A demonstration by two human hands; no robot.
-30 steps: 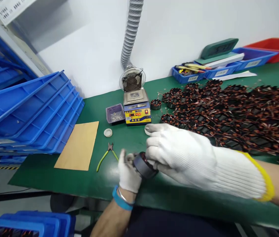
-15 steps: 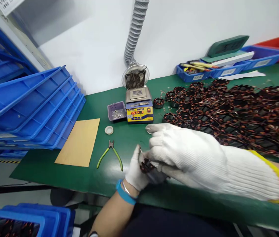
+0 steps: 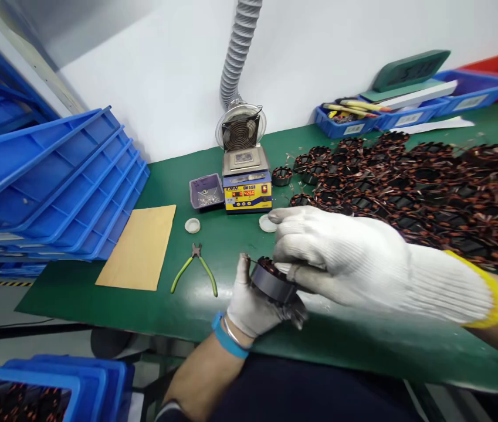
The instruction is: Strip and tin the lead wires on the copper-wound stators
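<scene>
In a white glove with darkened fingertips, my left hand [image 3: 255,308] is closed around a motor stator [image 3: 274,284], a dark ring with copper windings, tilted above the green table. My right hand [image 3: 314,249], in a white knitted glove with a yellow cuff, has its thumb and fingers pinched at the stator's upper right side. Whether it grips a wire end there is hidden by the fingers. Left of my hands lie green-handled cutters [image 3: 195,269] with their handles spread. Behind them stands a blue and yellow solder pot [image 3: 249,190] with a lit red display.
Many copper-wound stators [image 3: 402,193] crowd the right side. A purple tray [image 3: 207,192] of small metal parts, a white cap [image 3: 192,225], a white disc [image 3: 267,223] and brown cardboard [image 3: 138,246] lie leftward. Stacked blue crates [image 3: 77,193] border the table. A grey hose [image 3: 240,53] hangs behind.
The stator has turned in my left hand, so its smooth dark outer side now shows. My right hand has risen slightly, uncovering the white disc. The view has shifted a little.
</scene>
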